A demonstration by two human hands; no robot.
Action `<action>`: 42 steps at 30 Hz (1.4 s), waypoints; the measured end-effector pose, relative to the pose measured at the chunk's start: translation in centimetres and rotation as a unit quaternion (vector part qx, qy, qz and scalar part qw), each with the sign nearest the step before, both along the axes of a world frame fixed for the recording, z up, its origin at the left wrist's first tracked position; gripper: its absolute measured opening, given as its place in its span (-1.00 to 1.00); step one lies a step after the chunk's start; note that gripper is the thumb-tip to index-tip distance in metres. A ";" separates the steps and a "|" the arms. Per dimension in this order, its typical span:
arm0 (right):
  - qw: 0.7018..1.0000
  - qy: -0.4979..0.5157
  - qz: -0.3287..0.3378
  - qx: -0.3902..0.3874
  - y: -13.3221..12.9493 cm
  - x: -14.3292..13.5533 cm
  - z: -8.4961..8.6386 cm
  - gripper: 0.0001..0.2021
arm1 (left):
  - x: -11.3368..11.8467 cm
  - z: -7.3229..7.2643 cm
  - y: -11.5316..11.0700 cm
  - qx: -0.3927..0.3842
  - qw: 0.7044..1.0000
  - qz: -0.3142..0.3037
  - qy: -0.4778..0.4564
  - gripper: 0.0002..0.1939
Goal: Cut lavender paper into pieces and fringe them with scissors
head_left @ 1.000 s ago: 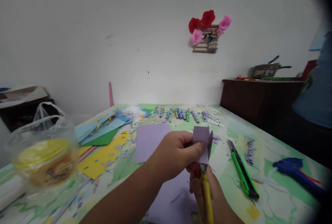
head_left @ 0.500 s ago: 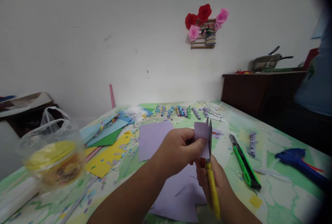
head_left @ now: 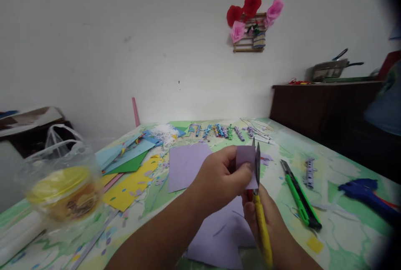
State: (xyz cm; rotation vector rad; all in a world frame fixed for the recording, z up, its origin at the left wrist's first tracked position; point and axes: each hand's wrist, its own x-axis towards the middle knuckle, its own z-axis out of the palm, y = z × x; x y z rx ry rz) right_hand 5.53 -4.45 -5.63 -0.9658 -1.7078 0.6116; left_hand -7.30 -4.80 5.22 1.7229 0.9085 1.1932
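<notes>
Between the thumb and fingers of my left hand (head_left: 224, 176) is a small folded piece of purple paper (head_left: 245, 155), held up over the table. My right hand (head_left: 266, 215) grips a pair of scissors (head_left: 263, 228) with yellow and red handles. Their blades point upward, slightly apart, beside the right edge of the paper; whether they touch it I cannot tell. Under my hands lies a purple sheet (head_left: 216, 240) with a piece cut out of it. Another purple sheet (head_left: 188, 165) rests farther back, left of my left hand.
A green utility knife (head_left: 301, 197), a rolled purple paper piece (head_left: 309, 173) and a blue glue gun (head_left: 366, 193) lie on the right. Small paper rolls (head_left: 221, 130) line the back. Coloured sheets (head_left: 131, 186) and a bagged yellow-lidded tub (head_left: 65, 190) are on the left.
The view has shifted slightly. My hands, the purple paper and the scissors appear a little farther right; both grips stay the same.
</notes>
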 end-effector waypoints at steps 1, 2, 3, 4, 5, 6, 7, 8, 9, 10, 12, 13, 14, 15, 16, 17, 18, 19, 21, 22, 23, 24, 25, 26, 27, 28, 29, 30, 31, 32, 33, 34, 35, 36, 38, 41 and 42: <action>1.000 -0.008 0.000 0.007 0.0 0.0 0.0 -0.74 | 0.0 -0.1 0.1 0.000 1.000 -0.002 -0.006 -0.89; 1.000 -0.016 -0.002 0.011 0.0 0.0 0.0 -0.74 | 0.0 -0.2 0.2 0.000 1.000 -0.002 -0.011 -0.85; 1.000 -0.024 -0.007 0.010 0.1 0.0 -0.1 -0.74 | 0.0 -0.3 0.3 0.001 1.000 -0.001 -0.015 -0.82; 0.999 -0.030 -0.012 0.011 0.1 0.0 -0.1 -0.73 | 0.0 -0.4 0.4 0.002 1.000 0.001 -0.018 -0.79; 0.999 -0.034 -0.015 0.011 0.1 0.0 -0.2 -0.72 | 0.0 -0.5 0.5 0.003 1.000 0.005 -0.021 -0.78; 0.999 -0.036 -0.015 0.009 0.1 0.1 -0.2 -0.71 | 0.0 -0.5 0.5 0.005 1.000 0.008 -0.023 -0.78; 0.999 -0.039 -0.012 0.009 0.1 0.1 -0.3 -0.70 | 0.0 -0.6 0.5 0.009 1.000 0.012 -0.026 -0.77; 0.999 -0.044 -0.007 0.007 0.1 0.2 -0.3 -0.70 | 0.0 -0.6 0.5 0.013 0.999 0.016 -0.030 -0.77; 0.999 -0.048 -0.004 0.006 0.1 0.3 -0.2 -0.71 | 0.0 -0.6 0.6 0.018 0.999 0.019 -0.032 -0.77; 0.999 -0.052 -0.003 0.008 0.1 0.3 -0.2 -0.71 | 0.0 -0.6 0.5 0.024 0.999 0.024 -0.032 -0.77; 0.998 -0.056 -0.011 0.009 0.0 0.4 -0.1 -0.71 | 0.0 -0.6 0.5 0.040 0.998 0.040 -0.023 -0.77; 0.998 -0.055 -0.012 0.008 -0.1 0.4 -0.1 -0.71 | 0.0 -0.6 0.4 0.052 0.997 0.052 -0.015 -0.77; 0.998 -0.056 -0.008 0.006 -0.2 0.4 -0.1 -0.70 | 0.0 -0.6 0.4 0.064 0.996 0.061 -0.004 -0.77; 0.998 -0.057 -0.003 0.003 -0.3 0.3 -0.1 -0.70 | 0.0 -0.6 0.3 0.079 0.994 0.072 0.009 -0.77; 0.998 -0.055 0.001 0.000 -0.4 0.2 -0.2 -0.68 | 0.0 -0.6 0.3 0.094 0.992 0.079 0.024 -0.76; 0.999 -0.051 0.002 -0.004 -0.5 0.1 -0.2 -0.67 | 0.0 -0.5 0.2 0.109 0.990 0.084 0.039 -0.76; 0.999 -0.045 -0.001 -0.005 -0.6 -0.1 -0.3 -0.65 | 0.0 -0.5 0.2 0.124 0.987 0.087 0.054 -0.76; 0.999 -0.037 -0.010 -0.005 -0.6 -0.3 -0.3 -0.64 | 0.0 -0.5 0.1 0.137 0.984 0.089 0.067 -0.76; 0.999 -0.024 -0.031 -0.003 -0.7 -0.5 -0.3 -0.63 | 0.1 -0.5 0.1 0.156 0.980 0.089 0.086 -0.75; 0.999 -0.024 -0.037 0.002 -0.7 -0.5 -0.3 -0.63 | 0.1 -0.5 0.1 0.161 0.979 0.089 0.090 -0.75; 0.999 -0.028 -0.042 0.009 -0.7 -0.5 -0.3 -0.64 | 0.1 -0.5 0.1 0.163 0.978 0.089 0.092 -0.75; 0.998 -0.035 -0.044 0.019 -0.7 -0.4 -0.2 -0.64 | 0.1 -0.5 0.1 0.162 0.978 0.088 0.093 -0.74; 0.998 -0.047 -0.041 0.029 -0.6 -0.3 -0.2 -0.65 | 0.1 -0.5 0.1 0.157 0.979 0.086 0.093 -0.74; 0.997 -0.059 -0.038 0.038 -0.5 -0.2 -0.2 -0.67 | 0.1 -0.6 0.1 0.149 0.981 0.083 0.091 -0.73; 0.996 -0.072 -0.034 0.045 -0.4 0.0 -0.2 -0.68 | 0.1 -0.6 0.1 0.140 0.983 0.078 0.090 -0.73; 0.995 -0.083 -0.029 0.047 -0.3 0.2 -0.2 -0.69 | 0.1 -0.7 0.1 0.130 0.985 0.072 0.087 -0.73; 0.994 -0.090 -0.026 0.049 -0.3 0.3 -0.2 -0.70 | 0.1 -0.7 0.1 0.120 0.987 0.066 0.083 -0.73; 0.994 -0.094 -0.024 0.048 -0.2 0.4 -0.2 -0.71 | 0.2 -0.7 0.1 0.110 0.989 0.060 0.080 -0.73; 0.994 -0.094 -0.024 0.046 -0.2 0.4 -0.2 -0.70 | 0.2 -0.7 0.2 0.101 0.990 0.056 0.075 -0.73; 0.994 -0.095 -0.026 0.046 -0.2 0.4 -0.2 -0.70 | 0.2 -0.7 0.2 0.094 0.991 0.054 0.072 -0.73; 0.994 -0.095 -0.029 0.044 -0.2 0.3 -0.2 -0.68 | 0.3 -0.7 0.3 0.089 0.992 0.054 0.069 -0.73; 0.994 -0.094 -0.034 0.041 -0.2 0.3 -0.2 -0.67 | 0.3 -0.7 0.3 0.084 0.993 0.056 0.066 -0.73; 0.995 -0.092 -0.034 0.032 -0.2 0.2 -0.2 -0.66 | 0.3 -0.7 0.4 0.078 0.993 0.059 0.063 -0.73; 0.995 -0.090 -0.032 0.017 -0.2 0.2 -0.3 -0.66 | 0.4 -0.7 0.4 0.072 0.994 0.059 0.058 -0.73; 0.996 -0.084 -0.022 -0.023 -0.2 0.2 -0.3 -0.67 | 0.4 -0.8 0.5 0.060 0.995 0.057 0.047 -0.72; 0.995 -0.082 -0.015 -0.058 -0.3 0.2 -0.2 -0.67 | 0.5 -0.8 0.5 0.051 0.996 0.056 0.037 -0.72; 0.995 -0.078 -0.019 -0.058 -0.3 0.2 -0.2 -0.66 | 0.6 -0.9 0.5 0.048 0.997 0.057 0.034 -0.72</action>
